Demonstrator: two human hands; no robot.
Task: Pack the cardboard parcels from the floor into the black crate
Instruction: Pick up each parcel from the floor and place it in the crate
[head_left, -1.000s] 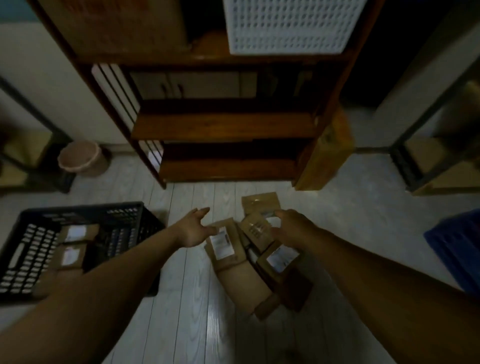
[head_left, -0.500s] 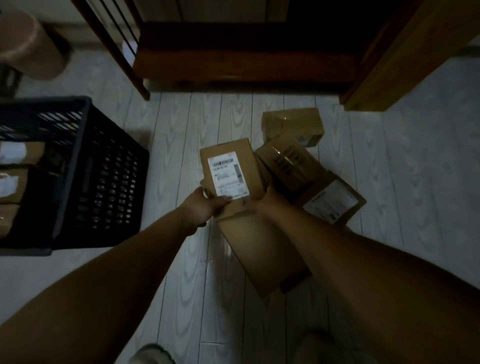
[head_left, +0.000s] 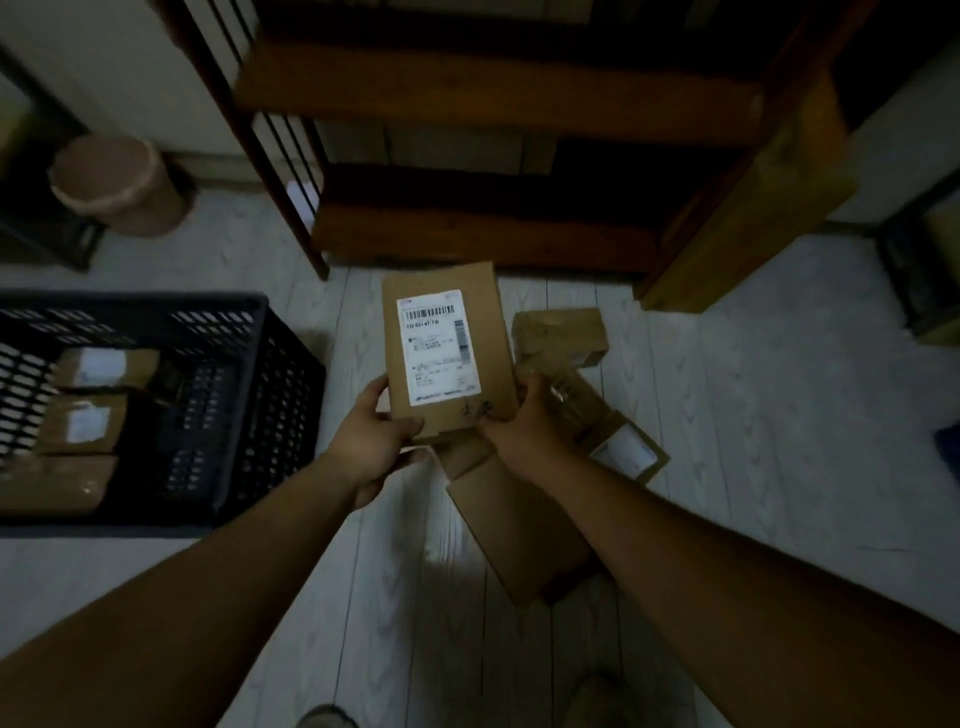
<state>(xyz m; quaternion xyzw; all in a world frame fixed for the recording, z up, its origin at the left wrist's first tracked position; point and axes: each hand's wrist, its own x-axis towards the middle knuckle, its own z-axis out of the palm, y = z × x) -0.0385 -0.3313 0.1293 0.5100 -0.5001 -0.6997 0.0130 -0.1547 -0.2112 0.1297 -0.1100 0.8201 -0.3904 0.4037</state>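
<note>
1 labelled parcel (head_left: 447, 353) is held above the floor pile (head_left: 514, 525); left hand (head_left: 374, 441) and right hand (head_left: 524, 436) each curl round a near corner. The black crate (head_left: 249, 312) sits left, 3 parcels (head_left: 83, 423) visible inside, right half looks free. Roughly 4 left in the pile. Open floor (head_left: 348, 332) between; only the crate rim to clear, shelf (head_left: 493, 234) close behind.

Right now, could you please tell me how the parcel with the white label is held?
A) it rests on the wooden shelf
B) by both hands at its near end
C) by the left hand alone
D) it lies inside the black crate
B: the left hand and the right hand each grip the near end of the parcel, held up beside the black crate.
</note>
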